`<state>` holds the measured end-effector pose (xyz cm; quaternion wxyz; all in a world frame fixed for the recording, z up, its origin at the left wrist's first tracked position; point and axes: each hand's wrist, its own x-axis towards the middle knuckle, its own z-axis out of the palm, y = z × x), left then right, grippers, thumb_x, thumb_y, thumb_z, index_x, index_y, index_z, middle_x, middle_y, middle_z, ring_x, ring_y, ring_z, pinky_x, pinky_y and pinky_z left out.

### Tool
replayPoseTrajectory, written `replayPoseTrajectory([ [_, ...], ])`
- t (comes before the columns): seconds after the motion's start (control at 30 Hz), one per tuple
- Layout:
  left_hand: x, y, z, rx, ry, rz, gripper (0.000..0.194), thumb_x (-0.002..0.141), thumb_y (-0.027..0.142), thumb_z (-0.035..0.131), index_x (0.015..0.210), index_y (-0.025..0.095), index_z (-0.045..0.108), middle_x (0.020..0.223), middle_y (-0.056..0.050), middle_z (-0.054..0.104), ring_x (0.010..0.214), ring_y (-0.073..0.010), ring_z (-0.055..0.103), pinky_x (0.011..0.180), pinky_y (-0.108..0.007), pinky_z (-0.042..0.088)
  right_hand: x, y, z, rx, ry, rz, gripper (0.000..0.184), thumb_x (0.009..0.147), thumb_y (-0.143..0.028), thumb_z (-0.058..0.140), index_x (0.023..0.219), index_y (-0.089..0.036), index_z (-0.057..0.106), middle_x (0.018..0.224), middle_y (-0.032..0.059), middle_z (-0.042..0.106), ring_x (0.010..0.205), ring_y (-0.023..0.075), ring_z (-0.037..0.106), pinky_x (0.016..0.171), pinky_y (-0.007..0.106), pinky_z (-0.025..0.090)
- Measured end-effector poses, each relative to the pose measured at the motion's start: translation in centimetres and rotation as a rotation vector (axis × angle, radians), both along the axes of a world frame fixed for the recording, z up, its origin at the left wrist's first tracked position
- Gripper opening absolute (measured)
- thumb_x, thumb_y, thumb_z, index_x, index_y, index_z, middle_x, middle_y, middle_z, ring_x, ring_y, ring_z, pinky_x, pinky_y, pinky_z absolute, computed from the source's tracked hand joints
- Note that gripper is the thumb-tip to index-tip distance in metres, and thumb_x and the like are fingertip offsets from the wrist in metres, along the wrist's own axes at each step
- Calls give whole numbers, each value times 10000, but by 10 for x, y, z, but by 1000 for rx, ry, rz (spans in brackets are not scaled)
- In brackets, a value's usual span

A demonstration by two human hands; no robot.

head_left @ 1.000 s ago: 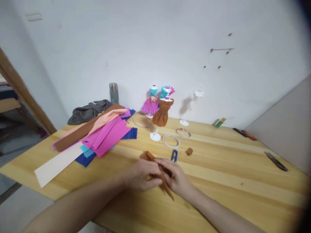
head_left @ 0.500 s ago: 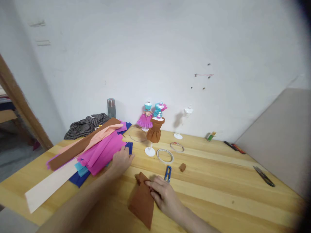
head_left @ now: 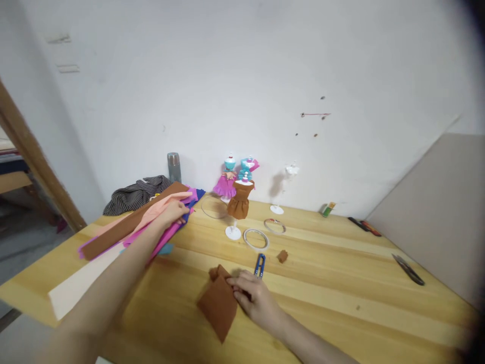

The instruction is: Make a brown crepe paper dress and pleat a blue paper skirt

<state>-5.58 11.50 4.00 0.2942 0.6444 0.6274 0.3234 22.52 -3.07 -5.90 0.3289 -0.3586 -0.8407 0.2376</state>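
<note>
My left hand (head_left: 175,211) reaches onto the pile of coloured sheets, fingers curled around the edge of a magenta sheet (head_left: 163,241). A dark blue piece (head_left: 186,216) lies beside its fingertips. Whether the sheets are cloth or crepe paper I cannot tell. My right hand (head_left: 253,296) pinches the upper right edge of a brown sheet (head_left: 219,304) low over the table, its lower corner pointing toward me. Just beyond the right hand are blue thread snips (head_left: 259,265). A small brown scrap (head_left: 282,256) lies to their right.
A small dress stand (head_left: 233,232) wears a brown dress (head_left: 239,201); other stands are near the wall. Wire rings (head_left: 256,238), scissors (head_left: 408,270), a green spool (head_left: 328,209), a flask (head_left: 174,168) and a striped cloth (head_left: 136,194) surround the work area.
My left hand has moved up and left from the blue pleated piece onto the pile, and the magenta sheet is drawn together. My right hand keeps the brown sheet in nearly the same place.
</note>
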Motion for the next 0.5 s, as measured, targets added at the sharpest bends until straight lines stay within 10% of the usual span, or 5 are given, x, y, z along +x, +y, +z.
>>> replayPoseTrajectory([
  [0.33,-69,-36,73,317,-1134,-3,159,760,225,532,853,123,612,763,-40,680,712,-131,642,738,-275,542,-16,24,9,-757,466,-160,263,643,-292,658,856,-139,645,596,-28,549,434,71,495,429,191,358],
  [0.5,-60,-49,94,372,-1468,5,190,813,163,455,854,114,634,738,-32,702,708,-135,661,751,-275,550,-55,61,34,-758,577,-130,261,649,-297,623,849,-130,615,608,5,587,481,106,578,429,194,414],
])
